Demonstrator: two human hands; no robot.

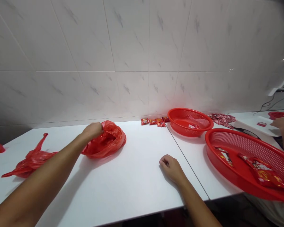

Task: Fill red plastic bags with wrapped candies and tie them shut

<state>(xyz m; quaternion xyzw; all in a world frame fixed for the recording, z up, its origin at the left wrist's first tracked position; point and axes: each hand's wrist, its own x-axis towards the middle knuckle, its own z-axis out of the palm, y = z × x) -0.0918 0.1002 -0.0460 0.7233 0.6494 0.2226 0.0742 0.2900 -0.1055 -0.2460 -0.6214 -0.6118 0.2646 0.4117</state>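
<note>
My left hand (pixel 94 130) is closed at the upper left rim of a red plastic bag (pixel 115 143), and its fingertips are partly hidden there. The bag stands on the white table with its mouth open, and its contents cannot be made out. My right hand (pixel 171 167) rests on the table, fingers curled into a loose fist with nothing visible in it. A knotted red plastic bag (pixel 34 161) lies to the left, partly behind my left forearm.
Several small red packets (pixel 152 121) lie along the wall. At right stand a round red basket (pixel 189 132) and a larger red basket (pixel 215 164) holding red packets (pixel 265 171). Beyond are a pile of packets (pixel 222 119), a white tray (pixel 251 124) and another person's hand (pixel 282 123).
</note>
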